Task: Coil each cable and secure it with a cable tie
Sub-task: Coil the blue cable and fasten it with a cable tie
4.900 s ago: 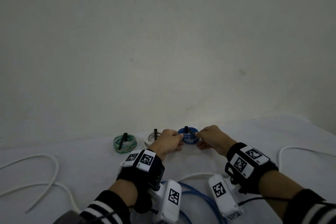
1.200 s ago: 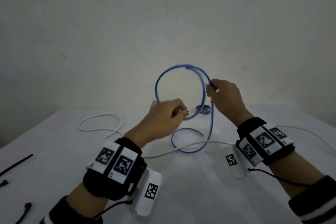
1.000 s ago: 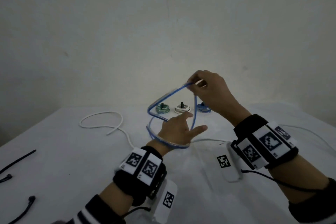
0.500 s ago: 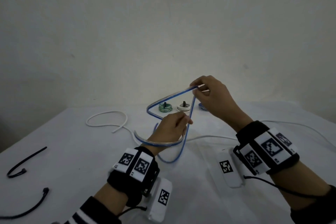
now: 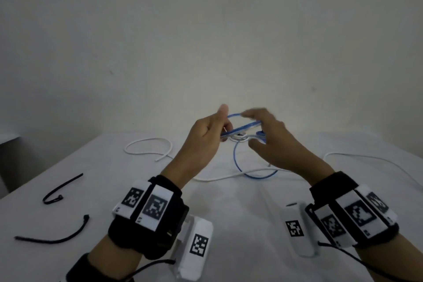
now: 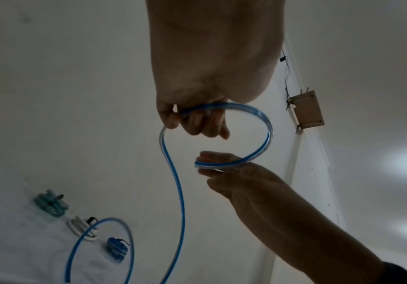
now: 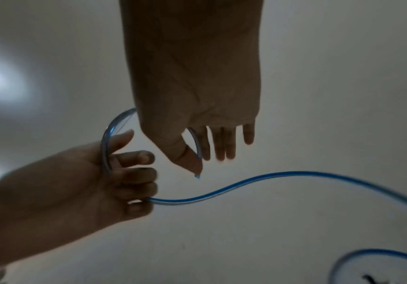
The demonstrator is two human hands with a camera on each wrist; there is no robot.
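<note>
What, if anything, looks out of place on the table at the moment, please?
Nothing looks damaged or spilled. The white cable sprawls uncoiled under the blue cable, which the left hand grips.

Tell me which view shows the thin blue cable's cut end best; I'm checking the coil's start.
The right wrist view: the thin blue cable's end pokes out below the right hand's thumb. The left wrist view shows it blurred; in the head view, hands hide it.

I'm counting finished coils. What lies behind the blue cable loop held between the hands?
In the head view, hands and blue cable loop cover them. The left wrist view shows three tied coils: green, white, blue.
</note>
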